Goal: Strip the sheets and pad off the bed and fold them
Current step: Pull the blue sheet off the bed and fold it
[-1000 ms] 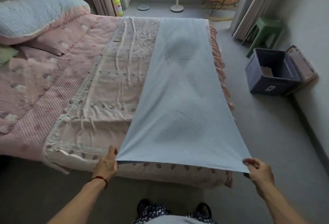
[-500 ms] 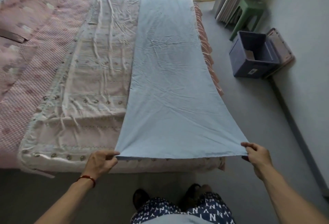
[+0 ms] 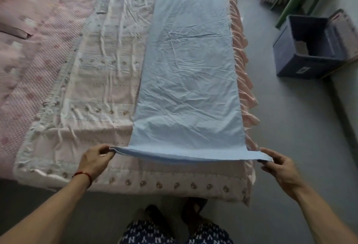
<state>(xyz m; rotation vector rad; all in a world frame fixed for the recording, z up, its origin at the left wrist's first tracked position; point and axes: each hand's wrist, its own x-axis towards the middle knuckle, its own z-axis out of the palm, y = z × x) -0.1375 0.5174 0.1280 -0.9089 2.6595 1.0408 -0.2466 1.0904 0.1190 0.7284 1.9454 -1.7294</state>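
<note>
Sheet (image 3: pixel 189 69), pale blue and already folded into a long strip, lies along the right side of the bed (image 3: pixel 108 92), its far end near the head and its near end lifted just off the foot. I hold that near end by its 2 corners: my left hand (image 3: pixel 95 161) pinches the left corner between thumb and fingers, my right hand (image 3: pixel 279 168) pinches the right corner the same way. Each grip is closed on cloth, not spread. I keep the corners wide apart so the edge stays taut and square, which should let the next fold land even. Underneath lies the pink quilted pad (image 3: pixel 100 81), not yet stripped.
</note>
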